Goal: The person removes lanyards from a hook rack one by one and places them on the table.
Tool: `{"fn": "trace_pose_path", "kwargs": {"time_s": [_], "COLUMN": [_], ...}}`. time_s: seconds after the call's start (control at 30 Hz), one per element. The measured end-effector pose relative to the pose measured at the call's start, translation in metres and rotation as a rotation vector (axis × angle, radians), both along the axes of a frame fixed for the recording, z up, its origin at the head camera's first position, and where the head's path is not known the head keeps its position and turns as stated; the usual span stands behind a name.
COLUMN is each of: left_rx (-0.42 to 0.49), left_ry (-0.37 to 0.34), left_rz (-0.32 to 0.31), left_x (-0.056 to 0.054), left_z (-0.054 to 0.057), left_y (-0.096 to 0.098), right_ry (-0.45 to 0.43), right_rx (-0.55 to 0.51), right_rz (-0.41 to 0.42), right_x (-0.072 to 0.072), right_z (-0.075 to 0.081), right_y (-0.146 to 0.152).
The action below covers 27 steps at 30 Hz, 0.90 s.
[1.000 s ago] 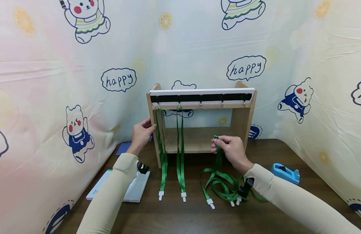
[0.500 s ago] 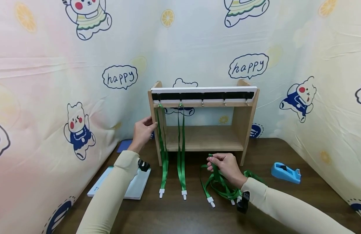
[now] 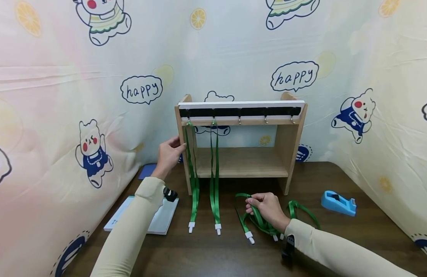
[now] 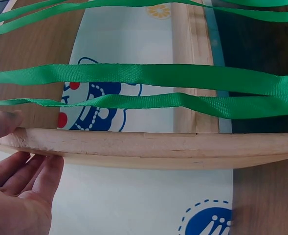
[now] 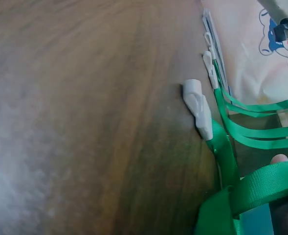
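I count one wooden rack point(image 3: 251, 163), five hooks point(image 3: 239, 119), two hanging lanyards point(image 3: 217, 196), loose lanyards point(image 3: 257, 220) (quantity indeterminable), one tape dispenser point(image 3: 338, 204), one white book point(image 3: 164, 219) and two hands point(image 3: 270, 207).

A cloth-screened desk nook, room type unclear
Cartoon-printed cloth point(image 3: 234, 46) with citrus slices and "happy" bubbles walls in my dark wood-grain tabletop point(image 3: 199, 254) at the back and on both sides, hiding the room beyond, so I cannot tell home from office. The blue tape dispenser point(image 3: 338, 204) at my right and the green lanyards point(image 3: 217, 184) hanging on a wooden hook rack point(image 3: 248, 162) give my nook a stationery-desk look.
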<state>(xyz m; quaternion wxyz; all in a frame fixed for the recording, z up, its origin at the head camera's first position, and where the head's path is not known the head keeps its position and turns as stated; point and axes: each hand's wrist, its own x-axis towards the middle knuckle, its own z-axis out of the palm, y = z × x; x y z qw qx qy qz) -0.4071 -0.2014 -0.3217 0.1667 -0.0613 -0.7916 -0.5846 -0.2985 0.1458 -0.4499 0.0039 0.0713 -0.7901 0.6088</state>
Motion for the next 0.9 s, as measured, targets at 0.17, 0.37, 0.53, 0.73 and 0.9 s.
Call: {"fn": "trace_pose_path", "kwargs": {"time_s": [0.17,0.37,0.53,0.73,0.9], "left_rx": [-0.003,-0.004,-0.004,0.000,-0.001], "left_ry": [0.002,0.007,0.003,-0.001,-0.001], "left_rz": [0.002,0.000,0.001,0.000,-0.001], "left_x": [0.001,0.000,0.000,0.001,0.001], "left_z": [0.001,0.004,0.004,0.002,0.001], "left_y": [0.000,0.001,0.001,0.001,0.000], "right_ry": [-0.002,0.001,-0.020,0.031,0.060], "right_rx": [0.050,0.129,0.197,0.339,0.294], "right_rz": [-0.014,-0.060,-0.078,-0.101,-0.063], "right_x": [-0.001,-0.002,0.001,0.003,0.001], "right_z": [-0.006,-0.011,-0.014,-0.013,-0.005], "right_y": [0.000,-0.001,-0.001,0.000,0.003]}}
